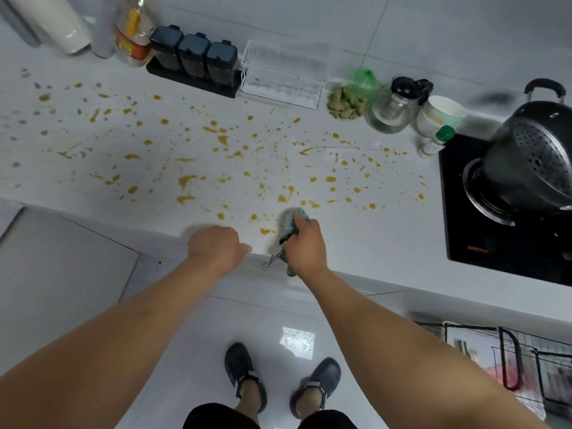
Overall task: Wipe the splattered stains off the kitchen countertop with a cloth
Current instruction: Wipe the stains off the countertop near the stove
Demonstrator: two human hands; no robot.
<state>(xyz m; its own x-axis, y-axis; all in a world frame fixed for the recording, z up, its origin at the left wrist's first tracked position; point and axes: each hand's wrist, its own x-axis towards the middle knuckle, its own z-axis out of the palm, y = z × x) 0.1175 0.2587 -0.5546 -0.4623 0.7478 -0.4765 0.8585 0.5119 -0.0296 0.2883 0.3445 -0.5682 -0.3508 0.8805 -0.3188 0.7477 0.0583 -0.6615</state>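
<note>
Orange-yellow splattered stains (223, 140) cover the white countertop (387, 230) from the far left to near the stove. My right hand (305, 246) grips a bunched blue-grey cloth (289, 219) and holds it on the counter near the front edge, beside a stain (265, 231). A mesh-patterned end of the cloth hangs over the edge below my hand. My left hand (216, 247) rests on the counter's front edge with fingers curled under, holding nothing that I can see.
Along the back wall stand a bottle (133, 32), three dark spice jars (193, 55), a clear rack (283, 74), a bag of green bits (348, 102), a glass teapot (391, 108), a paper cup (439, 114) and a small bottle (435, 142). A black pot (532, 159) sits on the stove at right.
</note>
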